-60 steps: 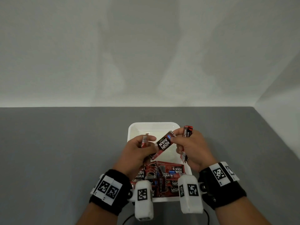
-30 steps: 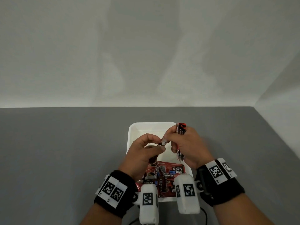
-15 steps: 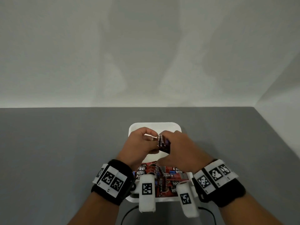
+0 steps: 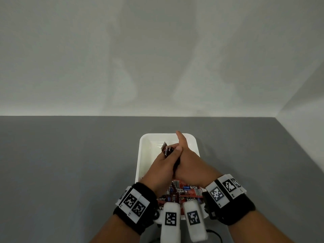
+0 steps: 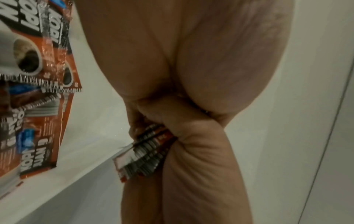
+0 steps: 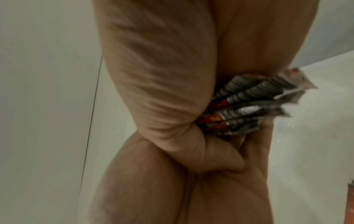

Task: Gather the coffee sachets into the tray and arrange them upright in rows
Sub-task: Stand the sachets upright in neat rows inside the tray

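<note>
A white tray (image 4: 142, 155) sits on the grey table close in front of me. Both hands meet above its middle. My left hand (image 4: 162, 164) and right hand (image 4: 192, 162) squeeze a stack of red-and-black coffee sachets (image 4: 165, 149) between them, edges up; the left thumb lies over the stack and one right finger points away from me. The left wrist view shows the stack's crimped ends (image 5: 142, 156) poking out under my left hand (image 5: 172, 45). The right wrist view shows the stack (image 6: 254, 104) fanned beside my right hand (image 6: 162, 60). Loose sachets (image 4: 185, 191) lie flat in the tray's near end.
The tray's far end (image 4: 152, 146) shows bare white floor. Grey tabletop (image 4: 70, 163) stretches to both sides, with white walls behind and at the right. Flat sachets (image 5: 38, 106) lie just left of the hands in the left wrist view.
The hands, apart and each holding sachets two seconds ago, have come together, merged the sachets into one stack, and lowered it into the tray, palms now pressed against it.
</note>
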The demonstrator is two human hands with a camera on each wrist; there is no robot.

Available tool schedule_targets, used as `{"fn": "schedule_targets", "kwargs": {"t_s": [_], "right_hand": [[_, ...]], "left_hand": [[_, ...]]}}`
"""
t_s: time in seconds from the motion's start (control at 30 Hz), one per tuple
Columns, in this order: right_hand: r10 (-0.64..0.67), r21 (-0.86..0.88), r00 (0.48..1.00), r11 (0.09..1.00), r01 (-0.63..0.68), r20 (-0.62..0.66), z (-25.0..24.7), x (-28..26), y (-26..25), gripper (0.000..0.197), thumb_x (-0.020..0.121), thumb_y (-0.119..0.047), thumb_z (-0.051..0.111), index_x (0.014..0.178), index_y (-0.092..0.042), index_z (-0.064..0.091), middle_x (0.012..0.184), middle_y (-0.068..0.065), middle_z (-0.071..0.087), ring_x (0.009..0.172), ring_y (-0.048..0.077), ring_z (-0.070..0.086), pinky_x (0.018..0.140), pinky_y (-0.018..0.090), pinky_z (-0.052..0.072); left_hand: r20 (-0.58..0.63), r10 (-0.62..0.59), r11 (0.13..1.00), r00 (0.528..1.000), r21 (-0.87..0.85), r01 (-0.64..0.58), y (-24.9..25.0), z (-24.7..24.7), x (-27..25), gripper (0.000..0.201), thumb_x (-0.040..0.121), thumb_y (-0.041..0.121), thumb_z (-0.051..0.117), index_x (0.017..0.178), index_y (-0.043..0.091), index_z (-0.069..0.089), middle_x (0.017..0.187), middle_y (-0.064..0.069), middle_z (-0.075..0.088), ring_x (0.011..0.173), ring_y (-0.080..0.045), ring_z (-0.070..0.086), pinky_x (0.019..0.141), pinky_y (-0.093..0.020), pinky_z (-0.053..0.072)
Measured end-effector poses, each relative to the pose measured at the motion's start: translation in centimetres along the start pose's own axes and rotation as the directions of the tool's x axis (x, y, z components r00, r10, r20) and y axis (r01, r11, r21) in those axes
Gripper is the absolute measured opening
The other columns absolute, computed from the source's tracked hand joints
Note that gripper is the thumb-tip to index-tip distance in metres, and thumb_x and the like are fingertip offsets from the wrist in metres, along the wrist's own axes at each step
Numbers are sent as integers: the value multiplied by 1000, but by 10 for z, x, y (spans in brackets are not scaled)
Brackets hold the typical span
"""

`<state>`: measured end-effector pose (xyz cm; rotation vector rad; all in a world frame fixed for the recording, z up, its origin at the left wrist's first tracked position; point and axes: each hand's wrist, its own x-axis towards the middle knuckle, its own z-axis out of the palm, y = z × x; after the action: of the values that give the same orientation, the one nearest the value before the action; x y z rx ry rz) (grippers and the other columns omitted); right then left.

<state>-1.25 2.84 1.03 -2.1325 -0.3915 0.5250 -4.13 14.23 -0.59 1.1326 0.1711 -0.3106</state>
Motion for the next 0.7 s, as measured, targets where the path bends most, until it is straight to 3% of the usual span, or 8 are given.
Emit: {"fn": "schedule_targets", "kwargs": {"t_s": [0.1, 0.13, 0.2, 0.27, 0.33, 0.43, 0.57, 0.7], "right_hand": [[45, 132, 999, 990, -44, -1, 0, 1, 6, 123, 72, 1, 77, 160, -30, -4, 129, 0, 55, 108, 14, 64, 73, 17, 52], [46, 149, 999, 988, -44, -11, -1, 0, 5, 120, 69, -2, 78, 160, -30, 4, 134, 1, 48, 111, 14, 61, 71, 16, 52], [25, 93, 999, 995, -21, -36, -3, -3, 6, 112, 67, -13, 85, 157, -30, 20, 135, -7, 37, 118, 3, 51, 81, 18, 52], [-36, -41, 998, 999, 34, -46, -9, -9, 9, 113, 61, -34, 93, 153, -35, 29, 140, -16, 29, 125, -8, 38, 98, 21, 47], [-111, -164, 994, 980, 113, 20, -17, -12, 12, 125, 51, -52, 94, 155, -39, 25, 153, -23, 17, 141, -4, 24, 114, 27, 35], [-167, -280, 972, 937, 209, 167, -19, -12, 10, 137, 51, -47, 95, 160, -35, 12, 163, -22, 8, 150, -3, 8, 120, 24, 22], [-238, -326, 958, 903, 280, 161, -15, -5, 5, 127, 56, -32, 96, 158, -25, 21, 155, -12, 33, 141, -1, 31, 116, 25, 35], [-266, -371, 949, 874, 312, 172, -13, -4, 7, 132, 53, -37, 95, 159, -26, 17, 154, -13, 30, 141, -1, 27, 115, 22, 32]], "left_hand": [[-53, -33, 989, 998, -143, 25, 3, -1, 2, 32, 103, 16, 49, 115, -6, 68, 105, -23, 71, 93, -28, 70, 76, -34, 57], [-84, -47, 981, 995, -191, 31, 4, -3, 3, 31, 99, 13, 50, 111, -7, 71, 104, -23, 70, 90, -29, 69, 73, -34, 56], [-139, -91, 954, 986, -296, 46, 6, -9, 5, 28, 95, 10, 51, 99, -6, 73, 101, -25, 67, 87, -32, 67, 71, -36, 55], [-163, -146, 912, 976, -404, 69, 8, -16, 8, 25, 96, 9, 47, 101, -4, 68, 98, -25, 68, 84, -33, 70, 75, -40, 58], [-137, -177, 890, 975, -444, 99, 8, -20, 8, 21, 96, 9, 48, 105, -1, 63, 88, -21, 66, 75, -30, 68, 80, -43, 58], [-10, -207, 917, 978, -351, 191, 7, -21, 4, 13, 94, 7, 53, 99, 0, 63, 78, -16, 57, 68, -25, 58, 64, -36, 59], [145, -177, 968, 974, -153, 199, 5, -19, -2, 12, 85, -3, 59, 94, -2, 66, 80, -19, 64, 67, -26, 67, 59, -31, 57], [134, -184, 971, 974, -127, 201, 4, -19, -2, 16, 90, -6, 50, 86, -2, 65, 72, -16, 66, 61, -23, 69, 54, -28, 55]]}}
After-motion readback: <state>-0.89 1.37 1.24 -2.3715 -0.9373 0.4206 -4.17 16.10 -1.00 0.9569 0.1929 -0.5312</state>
